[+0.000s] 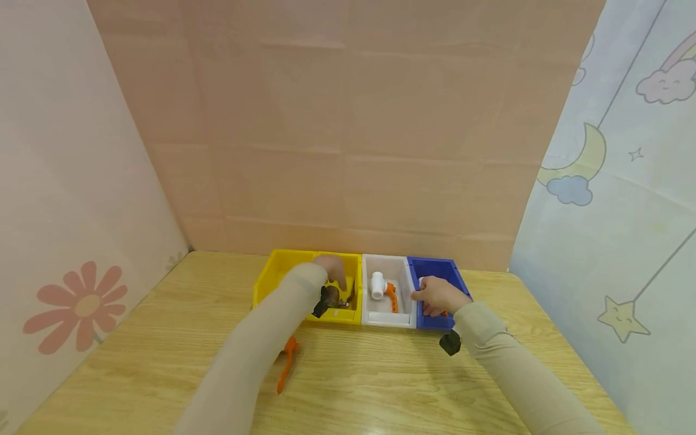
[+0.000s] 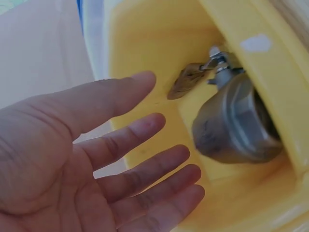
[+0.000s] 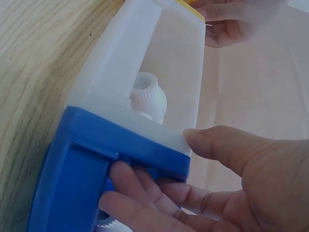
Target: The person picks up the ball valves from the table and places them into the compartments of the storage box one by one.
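The yellow plastic bin contains a grey metal valve, which has a thick faceted body, an open round end and a worn, brownish flat lever. Above it, the left hand is open, with its fingers extended and nothing held. In the white plastic bin lies a white plastic valve with an orange handle. The right hand grips the neighbouring walls, its thumb on the white bin's rim and its fingers inside the blue plastic bin, where a white ribbed part is partly hidden.
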Demonstrator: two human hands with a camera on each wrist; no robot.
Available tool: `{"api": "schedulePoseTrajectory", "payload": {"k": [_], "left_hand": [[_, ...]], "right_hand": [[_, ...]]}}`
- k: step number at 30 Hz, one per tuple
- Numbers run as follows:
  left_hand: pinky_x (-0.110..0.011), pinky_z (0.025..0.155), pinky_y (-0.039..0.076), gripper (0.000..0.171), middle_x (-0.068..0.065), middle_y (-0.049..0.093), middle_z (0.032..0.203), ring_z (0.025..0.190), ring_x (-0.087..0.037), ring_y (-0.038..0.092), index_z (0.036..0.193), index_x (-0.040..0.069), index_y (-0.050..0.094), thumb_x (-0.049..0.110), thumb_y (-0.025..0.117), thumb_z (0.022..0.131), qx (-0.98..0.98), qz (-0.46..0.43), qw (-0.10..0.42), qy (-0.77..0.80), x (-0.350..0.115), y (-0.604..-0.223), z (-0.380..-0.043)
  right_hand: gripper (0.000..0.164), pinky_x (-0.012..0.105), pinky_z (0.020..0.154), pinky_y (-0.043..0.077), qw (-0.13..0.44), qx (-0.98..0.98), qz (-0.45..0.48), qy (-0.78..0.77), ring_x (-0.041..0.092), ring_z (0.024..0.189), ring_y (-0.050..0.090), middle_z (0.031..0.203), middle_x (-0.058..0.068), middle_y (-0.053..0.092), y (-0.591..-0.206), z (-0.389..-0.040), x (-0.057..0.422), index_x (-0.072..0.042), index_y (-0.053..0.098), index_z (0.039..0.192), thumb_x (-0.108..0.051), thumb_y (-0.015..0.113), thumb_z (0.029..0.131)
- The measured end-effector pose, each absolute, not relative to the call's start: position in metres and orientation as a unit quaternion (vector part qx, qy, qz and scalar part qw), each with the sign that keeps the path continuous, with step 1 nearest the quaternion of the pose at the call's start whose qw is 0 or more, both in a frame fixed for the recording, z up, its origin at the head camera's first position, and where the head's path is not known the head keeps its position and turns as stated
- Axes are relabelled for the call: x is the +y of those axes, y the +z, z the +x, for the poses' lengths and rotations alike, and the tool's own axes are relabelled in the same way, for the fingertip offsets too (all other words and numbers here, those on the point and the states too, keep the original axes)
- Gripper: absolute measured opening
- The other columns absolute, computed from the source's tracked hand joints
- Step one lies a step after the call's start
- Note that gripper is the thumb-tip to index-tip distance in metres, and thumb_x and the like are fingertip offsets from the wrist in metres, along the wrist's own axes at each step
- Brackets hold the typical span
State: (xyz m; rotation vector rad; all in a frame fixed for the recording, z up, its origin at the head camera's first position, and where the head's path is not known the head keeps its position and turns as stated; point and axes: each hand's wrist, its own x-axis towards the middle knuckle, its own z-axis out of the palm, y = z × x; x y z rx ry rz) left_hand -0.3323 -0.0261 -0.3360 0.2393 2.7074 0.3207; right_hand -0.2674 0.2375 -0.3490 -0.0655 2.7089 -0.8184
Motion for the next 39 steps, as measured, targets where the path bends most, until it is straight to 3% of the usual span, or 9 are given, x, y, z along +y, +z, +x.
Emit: {"api": "schedulePoseTrajectory", "payload": {"k": [6,11,18,27,35,39], "left_hand": [[-0.035,0.073,0.055,0.032,-0.01,0.066,0.105,0.089,-0.026,0.065,0.107,0.008,0.069,0.029,0.075,0.084,0.966,0.091,0.186,0.156,-0.031,-0.314,-0.324],[-0.039,0.079,0.055,0.03,-0.014,0.066,0.11,0.092,-0.03,0.065,0.107,0.008,0.067,0.029,0.071,0.087,0.957,0.101,0.192,0.194,-0.037,-0.293,-0.314],[-0.039,0.087,0.054,0.028,-0.007,0.066,0.102,0.1,-0.028,0.065,0.108,0.009,0.068,0.03,0.07,0.089,0.944,0.123,0.199,0.234,-0.053,-0.273,-0.306],[-0.037,0.088,0.054,0.024,-0.007,0.065,0.105,0.1,-0.028,0.065,0.107,0.009,0.067,0.028,0.067,0.092,0.941,0.15,0.178,0.244,-0.075,-0.252,-0.287],[-0.032,0.075,0.052,0.026,-0.006,0.065,0.106,0.084,-0.022,0.063,0.106,0.01,0.067,0.03,0.068,0.09,0.945,0.175,0.162,0.224,-0.091,-0.246,-0.264],[-0.033,0.076,0.052,0.025,-0.005,0.065,0.105,0.087,-0.024,0.063,0.104,0.011,0.067,0.031,0.069,0.09,0.947,0.183,0.156,0.212,-0.098,-0.252,-0.253]], "right_hand": [[0.024,0.035,0.063,0.058,0.155,0.946,-0.023,-0.284,0.02,0.062,0.066,0.08,0.015,0.066,-0.348,-0.266,0.239,-0.001,0.052,0.095,-0.023,0.06,0.096],[0.024,0.034,0.063,0.058,0.152,0.946,-0.025,-0.285,0.02,0.062,0.066,0.08,0.016,0.065,-0.348,-0.267,0.24,0.0,0.051,0.095,-0.023,0.06,0.096],[0.025,0.034,0.063,0.058,0.155,0.946,-0.023,-0.284,0.02,0.064,0.066,0.08,0.016,0.065,-0.348,-0.268,0.241,0.0,0.051,0.096,-0.023,0.06,0.096],[0.025,0.034,0.062,0.058,0.155,0.948,-0.025,-0.276,0.02,0.062,0.065,0.078,0.015,0.065,-0.347,-0.269,0.244,0.0,0.052,0.096,-0.023,0.06,0.096],[0.024,0.034,0.063,0.058,0.161,0.948,-0.026,-0.274,0.021,0.063,0.066,0.078,0.016,0.065,-0.345,-0.268,0.245,0.0,0.051,0.095,-0.023,0.06,0.096],[0.024,0.034,0.064,0.058,0.16,0.948,-0.025,-0.275,0.02,0.063,0.066,0.078,0.016,0.065,-0.344,-0.267,0.245,-0.001,0.051,0.094,-0.023,0.06,0.096]]}}
